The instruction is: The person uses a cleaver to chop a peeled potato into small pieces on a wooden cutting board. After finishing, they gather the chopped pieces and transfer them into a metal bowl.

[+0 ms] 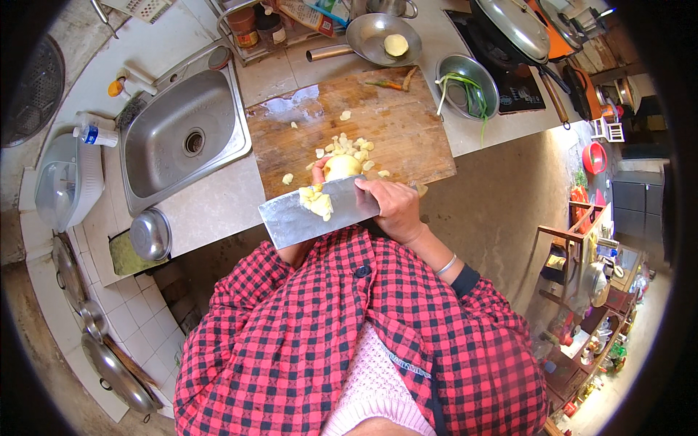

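My right hand [393,207] grips a broad Chinese cleaver [294,223] near its handle end, the thumb pressed on the blade's face. Several pale yellow slices [317,203] cling to that face. Mostly behind the blade, my left hand [318,170] holds a peeled potato [342,167]; only some fingers show. The blade's upper edge meets the potato. Beyond it, on the wooden cutting board [305,131], lies a loose pile of small potato slices [346,147]. A few others are scattered apart from it.
A steel sink [174,125] is left of the board. Behind stands a wok [376,38] holding a peeled potato piece [396,45]. Green onions [477,101] hang over a metal bowl's rim [493,90]. Chili peppers [390,84] rest at the board's far corner, near an induction cooktop [518,92].
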Demonstrator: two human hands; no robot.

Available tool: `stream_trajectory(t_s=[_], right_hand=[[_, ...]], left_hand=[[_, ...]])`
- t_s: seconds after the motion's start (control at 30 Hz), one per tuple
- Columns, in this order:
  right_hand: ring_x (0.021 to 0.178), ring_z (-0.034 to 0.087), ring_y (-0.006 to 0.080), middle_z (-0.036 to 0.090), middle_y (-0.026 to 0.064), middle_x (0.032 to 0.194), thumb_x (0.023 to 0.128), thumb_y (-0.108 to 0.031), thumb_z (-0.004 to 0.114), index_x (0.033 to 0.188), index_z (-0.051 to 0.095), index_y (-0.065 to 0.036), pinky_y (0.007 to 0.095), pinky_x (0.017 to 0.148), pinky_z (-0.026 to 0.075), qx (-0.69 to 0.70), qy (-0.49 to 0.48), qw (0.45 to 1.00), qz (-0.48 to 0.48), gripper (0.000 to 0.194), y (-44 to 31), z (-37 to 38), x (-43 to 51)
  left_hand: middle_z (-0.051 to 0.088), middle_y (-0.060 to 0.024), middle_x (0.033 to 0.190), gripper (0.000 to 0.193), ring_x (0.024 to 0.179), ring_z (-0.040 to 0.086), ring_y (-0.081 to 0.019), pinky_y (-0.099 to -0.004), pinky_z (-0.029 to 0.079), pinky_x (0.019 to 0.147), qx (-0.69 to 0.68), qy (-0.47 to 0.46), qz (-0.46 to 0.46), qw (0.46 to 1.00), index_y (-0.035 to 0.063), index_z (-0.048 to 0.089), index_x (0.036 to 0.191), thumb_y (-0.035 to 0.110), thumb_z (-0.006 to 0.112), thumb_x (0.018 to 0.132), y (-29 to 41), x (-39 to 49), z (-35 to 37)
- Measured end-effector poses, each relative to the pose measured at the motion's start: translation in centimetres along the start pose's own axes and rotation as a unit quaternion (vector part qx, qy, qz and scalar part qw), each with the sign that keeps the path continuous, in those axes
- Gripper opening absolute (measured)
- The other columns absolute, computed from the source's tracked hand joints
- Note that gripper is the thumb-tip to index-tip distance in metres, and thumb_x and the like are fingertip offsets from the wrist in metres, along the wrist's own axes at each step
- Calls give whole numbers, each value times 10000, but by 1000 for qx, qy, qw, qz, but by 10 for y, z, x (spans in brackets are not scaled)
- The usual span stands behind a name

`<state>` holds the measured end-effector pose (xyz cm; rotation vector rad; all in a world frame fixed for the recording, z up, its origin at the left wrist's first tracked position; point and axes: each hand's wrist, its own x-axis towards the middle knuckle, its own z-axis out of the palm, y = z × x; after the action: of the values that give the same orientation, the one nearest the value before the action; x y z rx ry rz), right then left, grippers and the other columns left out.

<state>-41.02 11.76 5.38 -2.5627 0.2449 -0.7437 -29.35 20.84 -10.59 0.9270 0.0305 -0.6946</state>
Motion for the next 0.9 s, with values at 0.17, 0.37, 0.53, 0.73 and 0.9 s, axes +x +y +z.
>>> stream_trajectory(t_s=[0.17,0.37,0.53,0.73,0.9], right_hand=[[692,687,229,693,49,804,783,-44,677,1075,663,-113,340,597,524,-21,-7,1000,-3,300,5,4,-3],[702,690,246,689,50,797,769,-38,683,1087,658,-107,353,594,521,-37,9,999,4,327,20,8,-6],[705,691,246,696,33,807,774,-33,672,1080,663,-123,351,600,525,-46,-6,998,30,319,30,7,-9],[700,693,233,701,29,807,805,-33,637,1063,650,-142,356,601,539,-38,-9,999,38,281,39,8,-16],[711,697,290,707,63,798,778,-9,652,1059,646,-157,399,599,542,-69,-7,994,81,318,62,17,-29]], left_hand=[[667,-145,1149,440,987,689,-257,-409,567,909,67,30,5,997,68,520,1281,395,390,1017,-20,21,-15],[596,-112,1333,520,1175,605,-237,-388,492,1023,-161,-124,-224,953,65,481,1383,428,361,1030,50,-14,-6],[548,-86,1391,494,1254,542,-213,-373,440,1069,-26,-72,-137,988,86,456,1425,397,393,1046,80,-45,26],[561,-62,1361,437,1236,547,-203,-358,446,1053,-19,-119,-139,983,97,481,1398,317,504,1022,78,-39,21],[581,-47,1269,507,1184,554,-169,-344,460,999,60,-128,-139,980,69,479,1369,88,698,912,81,-45,22]])
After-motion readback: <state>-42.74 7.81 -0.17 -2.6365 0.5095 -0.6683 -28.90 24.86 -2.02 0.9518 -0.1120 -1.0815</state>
